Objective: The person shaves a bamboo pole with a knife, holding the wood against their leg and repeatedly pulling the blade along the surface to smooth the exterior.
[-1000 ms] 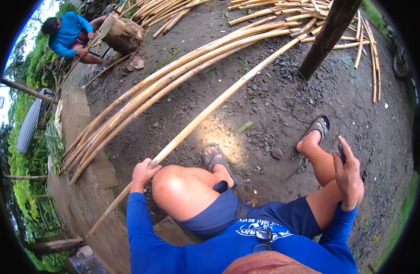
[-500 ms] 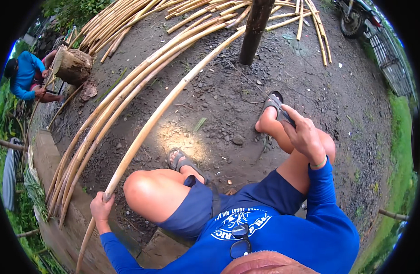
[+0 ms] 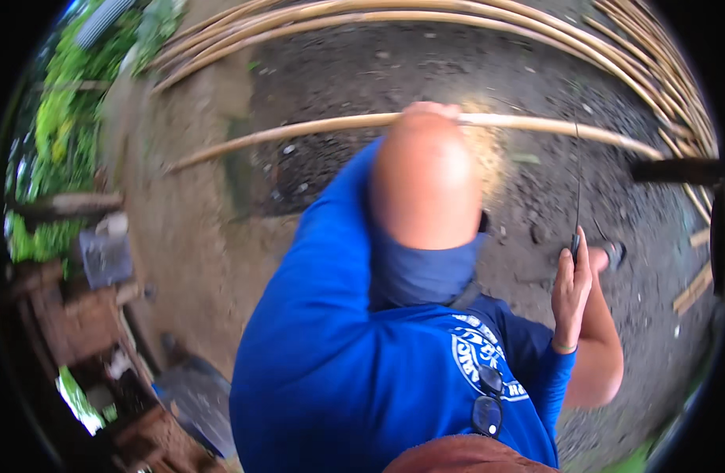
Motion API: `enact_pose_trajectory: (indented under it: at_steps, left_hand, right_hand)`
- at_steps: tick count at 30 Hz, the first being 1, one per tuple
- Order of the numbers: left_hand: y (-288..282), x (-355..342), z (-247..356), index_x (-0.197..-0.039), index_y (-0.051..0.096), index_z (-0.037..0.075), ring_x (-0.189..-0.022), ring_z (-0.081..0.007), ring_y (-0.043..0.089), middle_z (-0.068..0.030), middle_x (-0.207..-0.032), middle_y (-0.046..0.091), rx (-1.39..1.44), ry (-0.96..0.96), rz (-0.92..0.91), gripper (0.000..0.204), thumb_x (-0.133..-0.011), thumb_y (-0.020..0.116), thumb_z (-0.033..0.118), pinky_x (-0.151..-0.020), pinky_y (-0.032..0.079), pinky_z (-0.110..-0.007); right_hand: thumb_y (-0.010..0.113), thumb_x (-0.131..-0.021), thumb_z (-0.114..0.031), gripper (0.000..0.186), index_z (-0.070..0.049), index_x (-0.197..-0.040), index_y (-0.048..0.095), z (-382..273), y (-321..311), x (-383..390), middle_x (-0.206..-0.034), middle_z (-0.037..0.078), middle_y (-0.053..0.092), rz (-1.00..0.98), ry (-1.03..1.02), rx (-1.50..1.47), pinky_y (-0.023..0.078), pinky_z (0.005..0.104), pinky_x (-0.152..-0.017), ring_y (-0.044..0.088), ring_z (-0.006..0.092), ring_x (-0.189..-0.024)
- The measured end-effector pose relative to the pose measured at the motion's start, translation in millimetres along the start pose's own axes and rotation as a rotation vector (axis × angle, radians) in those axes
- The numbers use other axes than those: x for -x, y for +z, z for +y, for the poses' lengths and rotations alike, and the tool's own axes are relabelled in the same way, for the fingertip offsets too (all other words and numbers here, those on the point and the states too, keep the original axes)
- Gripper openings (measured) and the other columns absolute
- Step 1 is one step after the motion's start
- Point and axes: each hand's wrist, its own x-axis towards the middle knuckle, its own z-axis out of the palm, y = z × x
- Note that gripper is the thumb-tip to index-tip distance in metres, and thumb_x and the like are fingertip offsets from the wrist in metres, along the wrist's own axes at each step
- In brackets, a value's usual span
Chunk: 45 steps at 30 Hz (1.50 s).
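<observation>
Ground (image 3: 339,83) takes up most of the space, dark and gravelly, with a bright light patch (image 3: 495,162) near its middle. Pale slab (image 3: 181,225) runs along the ground's left edge. Pole bundle (image 3: 394,15), tan, lies along the far edge of the ground, its left ends over the slab; pole stack (image 3: 670,51) fills the far right corner. Long pole (image 3: 496,120), also tan, crosses on the near side of the bundle, apart from it – left end over the slab, other end reaching toward the dark post (image 3: 678,171) near the ground's right edge. Person in a blue shirt (image 3: 315,355) and navy shorts (image 3: 425,272) sits at the near edge, left knee (image 3: 429,177) raised in front of the pole. Grey container (image 3: 193,402), blurred, is at the slab's near left. Thin-bladed tool (image 3: 575,246), dark handle, points away from the person, blade nearly edge-on. Right hand (image 3: 571,288) grips that handle, fingers stretched out along it, beside the right leg. Left hand (image 3: 433,109) is closed over the pole – only knuckles show, knee hides the rest. Sandal (image 3: 615,254) on the right foot, partly hidden. Sunglasses (image 3: 486,415) hang on the shirt front.
</observation>
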Motion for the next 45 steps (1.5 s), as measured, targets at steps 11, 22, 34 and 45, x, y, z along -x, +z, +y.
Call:
enact_pose_trajectory:
  at_steps: [11, 22, 34, 45]
  left_hand:
    - [-35.6, -24.8, -19.6, -0.122, 0.076, 0.014, -0.113, -0.042, 0.071, -0.0194, -0.115, 0.077, -0.335, 0.238, -0.171, 0.048, -0.099, 0.069, 0.055, -0.099, 0.054, -0.053]
    - [12.9, -26.6, -58.7, -0.135, 0.063, 0.005, -0.111, -0.0546, 0.068, -0.035, -0.115, 0.072, -0.471, 0.151, -0.184, 0.053, -0.109, 0.053, 0.05, -0.091, 0.053, -0.06]
    - [0.2, -53.4, -84.9, -0.099, 0.056, 0.003, -0.081, -0.0392, 0.056, -0.0188, -0.084, 0.056, -0.305, 0.223, -0.419, 0.045, -0.117, 0.04, 0.042, -0.076, 0.045, -0.052]
    - [26.1, -68.5, -64.5, -0.128, 0.066, 0.009, -0.116, -0.0492, 0.068, -0.0275, -0.119, 0.073, -0.386, 0.123, -0.201, 0.061, -0.109, 0.047, 0.063, -0.097, 0.051, -0.057]
  right_hand:
    - [0.057, -0.111, -0.022, 0.051, 0.005, -0.154, 0.054, 28.6, 178.4, -113.4, -0.152, 0.029, 0.061, -0.236, -0.18, -0.032, 0.044, 0.0407, -0.12, 0.058, 0.0356, -0.145]
    - [0.058, -0.107, -0.032, 0.05, -0.017, -0.154, 0.055, 61.2, 227.6, -89.8, -0.105, 0.026, 0.075, -0.157, -0.319, 0.068, 0.059, 0.0545, -0.079, 0.075, 0.045, -0.093]
    - [0.049, -0.105, -0.024, 0.046, -0.004, -0.145, 0.06, 54.8, 240.7, -95.4, -0.111, 0.025, 0.075, -0.27, -0.162, 0.07, 0.058, 0.0544, -0.083, 0.074, 0.0452, -0.102]
    - [0.055, -0.108, -0.024, 0.042, 0.001, -0.141, 0.058, 58.4, 207.7, -105.3, -0.116, 0.032, 0.072, -0.132, -0.144, 0.045, 0.057, 0.0545, -0.094, 0.07, 0.0509, -0.109]
